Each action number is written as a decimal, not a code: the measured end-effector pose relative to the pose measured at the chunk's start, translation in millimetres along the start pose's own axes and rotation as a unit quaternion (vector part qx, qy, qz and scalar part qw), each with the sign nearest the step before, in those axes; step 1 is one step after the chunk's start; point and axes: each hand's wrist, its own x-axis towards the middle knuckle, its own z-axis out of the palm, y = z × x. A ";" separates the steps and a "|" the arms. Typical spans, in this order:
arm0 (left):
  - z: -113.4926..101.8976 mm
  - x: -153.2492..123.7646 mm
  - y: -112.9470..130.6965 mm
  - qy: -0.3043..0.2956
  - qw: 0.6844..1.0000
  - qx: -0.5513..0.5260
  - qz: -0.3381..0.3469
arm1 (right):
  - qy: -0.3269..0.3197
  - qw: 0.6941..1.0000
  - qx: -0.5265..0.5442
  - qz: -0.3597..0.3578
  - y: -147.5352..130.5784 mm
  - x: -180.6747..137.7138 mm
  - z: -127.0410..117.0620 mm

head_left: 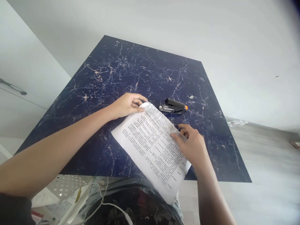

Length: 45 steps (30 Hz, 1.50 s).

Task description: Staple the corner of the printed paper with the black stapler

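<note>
Printed paper (152, 143) is held slantwise over the near part of the dark blue marbled table (131, 75), its lower corner hanging past the front edge. I cannot tell whether it is one sheet or more. My left hand (128, 105) pinches its upper left corner between thumb and fingers. At the upper right edge, my right hand (189, 142) grips the paper with the thumb on top and the fingers curled at the far side. A black stapler (173, 107) with an orange end lies just beyond the paper, between the two hands, touched by neither.
Left of the table stands a white cabinet (25, 62) with a dark handle (14, 87). A white wall (211, 28) rises behind. A white cable (103, 203) hangs below the front edge. Clear plastic (236, 123) lies on the floor at right.
</note>
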 end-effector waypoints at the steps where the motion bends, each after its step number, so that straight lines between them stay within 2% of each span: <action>1: 0.2 -0.4 0.6 0.000 1.000 0.004 0.003 | 0.004 1.000 0.003 0.004 -1.3 -0.7 -1.1; 10: 2.9 -1.5 0.4 -0.036 0.998 0.033 0.041 | -0.004 0.999 0.022 0.043 -7.5 -13.6 -12.6; 14: 4.8 -1.4 0.8 -0.021 0.993 0.103 0.058 | -0.044 0.996 0.005 0.073 -1.2 -28.0 -21.1; 18: 7.3 -1.8 2.1 -0.025 0.985 0.151 0.077 | -0.042 0.994 -0.028 0.102 0.3 -47.5 -24.1; 21: 9.0 -1.6 3.7 -0.018 0.985 0.157 0.071 | -0.040 0.996 -0.021 0.079 -3.7 -55.2 -22.5; 25: 11.0 -0.3 3.4 -0.011 0.985 0.153 0.075 | -0.001 0.999 0.025 0.032 -5.5 -62.2 -21.4; 32: 14.0 -0.2 4.1 0.000 0.975 0.196 0.104 | 0.016 0.992 0.111 0.062 -0.9 -78.1 -17.3; 36: 16.5 -2.5 10.0 -0.034 0.974 0.198 0.102 | -0.035 0.984 0.160 0.074 -3.5 -70.4 -19.0; 40: 17.1 -0.6 9.0 -0.036 0.975 0.204 0.080 | -0.108 0.956 0.251 0.106 5.8 -62.8 -31.6; 43: 13.9 2.3 5.8 -0.034 0.976 0.201 0.078 | -0.155 0.947 0.252 0.123 19.9 -64.6 -42.2; 45: 11.0 3.7 5.0 -0.028 0.977 0.195 0.084 | -0.162 0.949 0.239 0.127 26.7 -67.9 -45.8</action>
